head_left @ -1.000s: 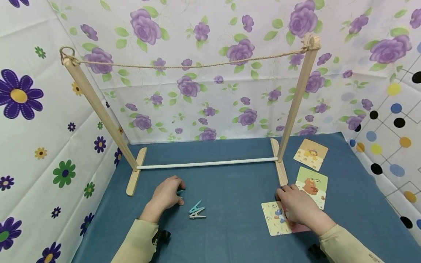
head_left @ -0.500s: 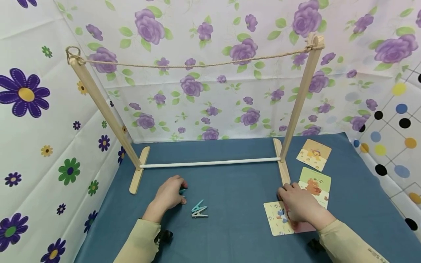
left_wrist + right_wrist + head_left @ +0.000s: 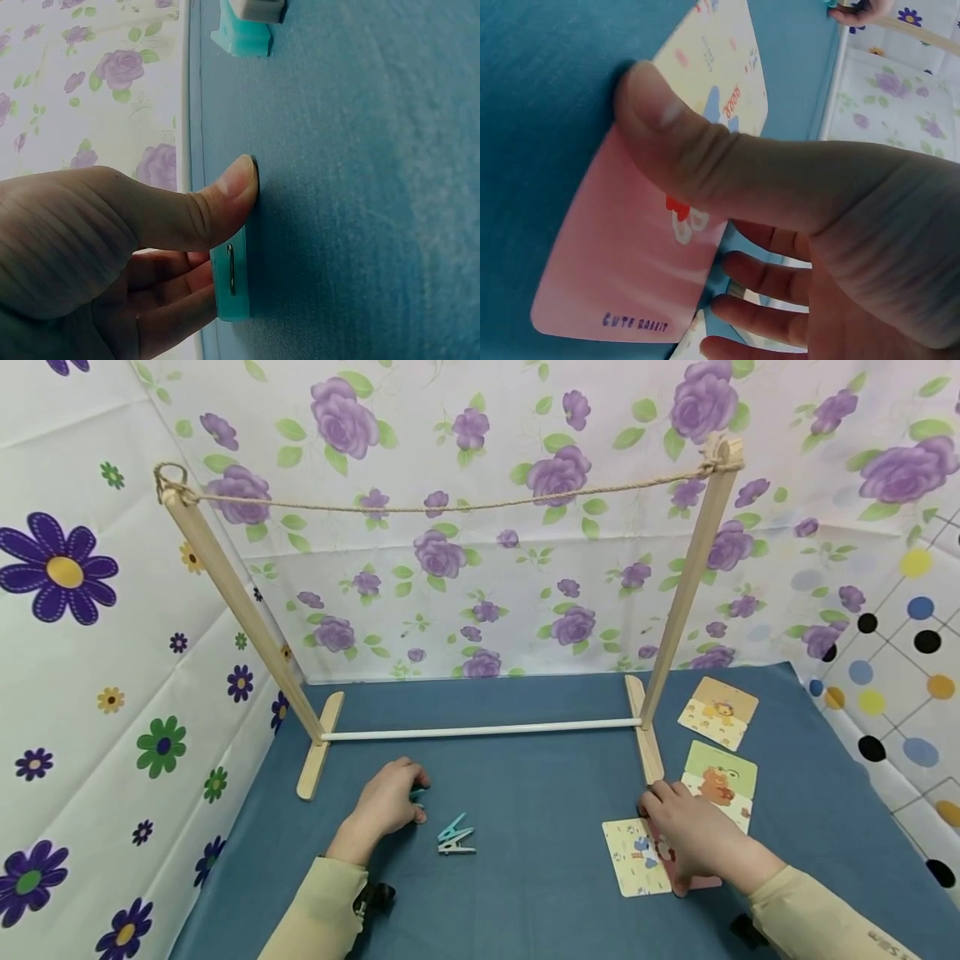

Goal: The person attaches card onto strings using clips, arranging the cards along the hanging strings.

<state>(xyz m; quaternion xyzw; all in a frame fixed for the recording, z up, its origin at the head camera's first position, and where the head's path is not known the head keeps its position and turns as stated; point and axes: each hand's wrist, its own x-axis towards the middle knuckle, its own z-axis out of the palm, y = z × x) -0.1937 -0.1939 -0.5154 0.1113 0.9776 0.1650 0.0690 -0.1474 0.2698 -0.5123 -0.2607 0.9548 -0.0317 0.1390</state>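
My left hand (image 3: 403,795) lies on the blue cloth in front of the wooden rack. Its thumb and curled fingers pinch a teal clothespin (image 3: 231,281), whose tip shows as the teal clothespin (image 3: 417,793) in the head view. Two more clothespins (image 3: 455,839), one teal and one white, lie just to its right. My right hand (image 3: 667,831) is over a pink card (image 3: 701,883). Its thumb (image 3: 675,142) presses the top of the pink card (image 3: 622,277) and the fingers curl at the card's edge. A yellow card (image 3: 633,860) lies partly under the pink one.
A wooden rack stands at the back with a rope (image 3: 450,508) strung between two leaning posts and a white rod (image 3: 480,731) at its base. A green card (image 3: 723,768) and an orange card (image 3: 718,712) lie right of the rack foot. Flowered cloth walls enclose the table.
My right hand has drawn the pink card slightly toward me and to the right. My left hand has stayed on the clothespin.
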